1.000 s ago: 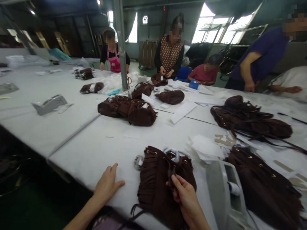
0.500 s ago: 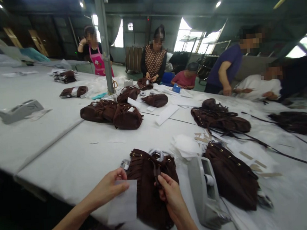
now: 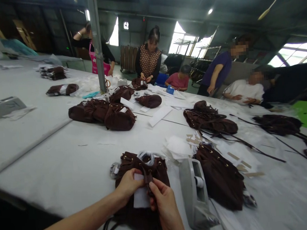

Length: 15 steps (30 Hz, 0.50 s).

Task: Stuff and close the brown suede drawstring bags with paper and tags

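Note:
A dark brown drawstring bag (image 3: 161, 173) with gold eyelets lies on the white table in front of me. My left hand (image 3: 130, 185) is closed on a white paper sheet (image 3: 141, 198), held over the front of the bag beside its strap. My right hand (image 3: 162, 197) pinches the brown strap end (image 3: 148, 179) at the bag's middle. The sheet's upper part is partly covered by my left fingers. A wrapped loop (image 3: 146, 157) stands at the bag's mouth.
A grey tape dispenser (image 3: 185, 189) stands right of the bag, with another brown bag (image 3: 220, 180) beyond it. Paper scraps and several more bags (image 3: 119, 116) lie farther back. A post (image 3: 96, 45) rises from the table. Several people work across it.
My left hand has moved right with the paper, from the bag's left side onto its front, close to the strap. My right hand still pinches the strap. The view has shifted slightly.

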Tool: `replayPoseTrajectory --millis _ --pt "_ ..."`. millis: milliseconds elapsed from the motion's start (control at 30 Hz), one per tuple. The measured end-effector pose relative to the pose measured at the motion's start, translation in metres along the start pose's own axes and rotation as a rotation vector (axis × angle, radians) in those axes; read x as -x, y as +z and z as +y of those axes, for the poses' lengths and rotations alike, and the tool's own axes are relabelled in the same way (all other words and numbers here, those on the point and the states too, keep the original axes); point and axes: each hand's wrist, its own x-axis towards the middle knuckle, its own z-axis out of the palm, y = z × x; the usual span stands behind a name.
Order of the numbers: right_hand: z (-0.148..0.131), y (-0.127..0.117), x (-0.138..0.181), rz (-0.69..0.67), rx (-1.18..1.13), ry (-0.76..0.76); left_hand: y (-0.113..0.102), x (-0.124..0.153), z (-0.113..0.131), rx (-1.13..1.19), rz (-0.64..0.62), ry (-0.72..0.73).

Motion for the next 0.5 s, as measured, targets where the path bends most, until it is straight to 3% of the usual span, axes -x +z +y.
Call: replayPoseTrajectory --millis 100,167,267,333,433,500 --pt "0.009 -0.001 -0.001 0.025 0.093 -0.045 0.002 0.01 -0.001 0.494 -0.25 -0.171" --pt "0.014 -0.002 -0.002 0.037 0.147 -0.062 0.001 0.014 -0.002 0.636 -0.355 -0.25" --pt "0.021 0.0 -0.002 0.05 0.277 -0.08 0.0 0.014 -0.002 0.676 -0.282 -0.319" --pt "0.024 0.002 0.002 0.085 0.423 -0.182 0.001 0.012 0.0 0.635 -0.245 -0.311" --pt "0.021 0.004 0.01 0.124 0.663 -0.381 0.004 0.009 0.006 0.46 -0.221 -0.168" --pt "0.015 0.0 0.014 0.136 0.706 -0.413 0.004 0.006 0.007 0.358 -0.189 -0.083"
